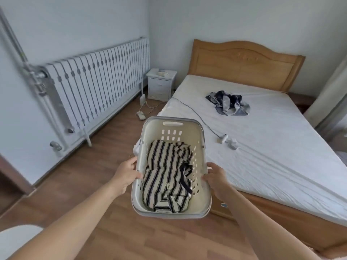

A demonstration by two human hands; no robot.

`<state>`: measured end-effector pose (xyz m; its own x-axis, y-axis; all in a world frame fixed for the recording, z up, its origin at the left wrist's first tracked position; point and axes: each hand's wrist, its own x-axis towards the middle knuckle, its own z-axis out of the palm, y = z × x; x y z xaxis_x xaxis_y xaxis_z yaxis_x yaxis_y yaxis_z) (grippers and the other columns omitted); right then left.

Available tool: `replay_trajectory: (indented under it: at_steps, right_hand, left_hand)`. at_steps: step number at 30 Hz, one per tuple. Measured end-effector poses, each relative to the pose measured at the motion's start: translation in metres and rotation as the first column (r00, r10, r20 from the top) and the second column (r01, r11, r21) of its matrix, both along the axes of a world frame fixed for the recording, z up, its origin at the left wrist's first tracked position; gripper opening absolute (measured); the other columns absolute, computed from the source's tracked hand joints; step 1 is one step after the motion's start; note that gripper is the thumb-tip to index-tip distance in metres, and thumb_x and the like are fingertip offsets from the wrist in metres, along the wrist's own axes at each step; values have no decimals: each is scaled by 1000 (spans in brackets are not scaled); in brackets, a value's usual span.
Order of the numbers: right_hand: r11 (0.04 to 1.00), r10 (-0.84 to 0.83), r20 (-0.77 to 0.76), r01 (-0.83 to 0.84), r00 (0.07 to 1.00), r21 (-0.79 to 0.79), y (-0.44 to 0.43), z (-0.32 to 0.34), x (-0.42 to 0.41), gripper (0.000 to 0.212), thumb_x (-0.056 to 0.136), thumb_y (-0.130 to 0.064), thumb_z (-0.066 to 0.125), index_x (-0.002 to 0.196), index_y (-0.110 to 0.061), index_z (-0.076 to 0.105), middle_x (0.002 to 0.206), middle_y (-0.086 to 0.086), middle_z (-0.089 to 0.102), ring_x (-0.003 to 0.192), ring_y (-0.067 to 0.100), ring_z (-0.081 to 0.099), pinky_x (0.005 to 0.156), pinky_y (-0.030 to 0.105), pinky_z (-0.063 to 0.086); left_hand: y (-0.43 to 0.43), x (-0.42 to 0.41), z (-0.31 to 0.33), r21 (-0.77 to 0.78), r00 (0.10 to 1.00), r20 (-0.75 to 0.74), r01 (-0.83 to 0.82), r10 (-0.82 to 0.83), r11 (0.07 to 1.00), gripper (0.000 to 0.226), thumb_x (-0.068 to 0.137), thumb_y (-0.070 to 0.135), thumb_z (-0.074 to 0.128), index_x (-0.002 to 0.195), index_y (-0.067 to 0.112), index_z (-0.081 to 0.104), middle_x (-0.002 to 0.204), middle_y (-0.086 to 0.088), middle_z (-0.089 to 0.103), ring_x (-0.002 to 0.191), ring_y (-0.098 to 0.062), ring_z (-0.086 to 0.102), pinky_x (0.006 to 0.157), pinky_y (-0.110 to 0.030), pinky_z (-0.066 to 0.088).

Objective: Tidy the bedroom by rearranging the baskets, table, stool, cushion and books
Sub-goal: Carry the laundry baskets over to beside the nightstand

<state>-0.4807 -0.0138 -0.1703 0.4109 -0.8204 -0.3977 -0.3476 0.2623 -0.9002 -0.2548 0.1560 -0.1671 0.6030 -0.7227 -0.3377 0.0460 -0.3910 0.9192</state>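
Observation:
I hold a cream plastic laundry basket [172,126] in front of me, above the wooden floor at the bed's corner. A black-and-white striped garment [167,177] lies inside it. My left hand [124,175] grips the basket's left rim. On the right rim, my right hand [216,178] grips as well. A small stack of books [163,73] rests on the white bedside table [161,85] in the far corner.
A bed [272,147] with a wooden headboard fills the right side, with a dark crumpled cloth [228,103] and a cable with plugs [226,140] on it. A long radiator [97,79] lines the left wall. A power strip [140,115] lies on the floor.

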Motion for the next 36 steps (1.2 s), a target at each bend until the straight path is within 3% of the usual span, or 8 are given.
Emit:
replay_trajectory:
  at_steps: [2, 6, 13, 16, 21, 27, 32, 36]
  right_hand:
    - [999, 36, 9, -36, 999, 3, 6, -3, 38, 47, 81, 20, 50, 114, -13, 56, 93, 10, 67, 77, 26, 67, 66, 40, 58]
    - [995, 104, 20, -103, 994, -13, 18, -2, 97, 47, 79, 20, 51, 106, -18, 57, 92, 9, 70, 75, 24, 70, 58, 34, 58]
    - [966, 254, -3, -254, 967, -38, 32, 0, 199, 46, 78, 21, 51, 104, -17, 57, 87, 6, 68, 70, 21, 67, 56, 32, 58]
    - [948, 317, -6, -317, 948, -30, 28, 0, 236, 47, 78, 21, 50, 103, -17, 58, 87, 6, 69, 69, 19, 67, 50, 26, 54]
    - [922, 386, -29, -386, 922, -24, 4, -15, 307, 47, 78, 22, 49, 106, -15, 59, 80, 5, 67, 66, 19, 65, 57, 32, 55]
    - [892, 450, -28, -451, 892, -36, -56, -32, 401, 48, 79, 20, 51, 109, -17, 59, 98, 12, 69, 88, 33, 66, 82, 47, 57]
    - [878, 474, -18, -474, 880, -60, -109, -22, 466, 47, 77, 21, 48, 98, -19, 60, 94, 5, 68, 83, 25, 64, 71, 37, 57]
    - [851, 515, -33, -515, 857, -97, -154, -19, 526, 47, 77, 20, 50, 99, -20, 62, 97, 6, 69, 85, 26, 65, 80, 45, 57]
  left_hand:
    - [15, 33, -3, -4, 999, -5, -39, 39, 999, 82, 75, -23, 55, 145, 15, 37, 106, -3, 65, 90, -12, 63, 68, -20, 50]
    - [40, 80, -6, 10, 994, 11, -108, 108, 994, 83, 76, -23, 55, 146, 18, 35, 136, -15, 51, 123, -23, 48, 95, -33, 44]
    - [82, 157, -19, 33, 968, -24, -250, 250, 968, 87, 74, -21, 57, 146, 22, 37, 137, -10, 52, 127, -22, 46, 106, -42, 40]
    - [89, 181, -25, 39, 949, -36, -311, 312, 950, 86, 74, -21, 58, 146, 22, 36, 133, -14, 55, 125, -26, 49, 105, -46, 41]
    - [77, 227, -33, 19, 913, -59, -403, 404, 915, 82, 77, -22, 55, 145, 19, 37, 107, -4, 63, 95, -15, 60, 81, -29, 48]
    - [31, 305, -39, 22, 891, -66, -448, 449, 894, 83, 74, -23, 56, 144, 19, 41, 117, -11, 63, 106, -26, 60, 96, -43, 47]
    - [-17, 362, -34, 1, 875, -82, -478, 477, 878, 82, 74, -23, 56, 143, 19, 42, 118, -11, 62, 105, -26, 61, 88, -38, 51]
    - [-55, 410, -36, 0, 849, -80, -524, 523, 851, 80, 76, -21, 57, 142, 22, 43, 115, -11, 63, 103, -27, 62, 95, -43, 49]
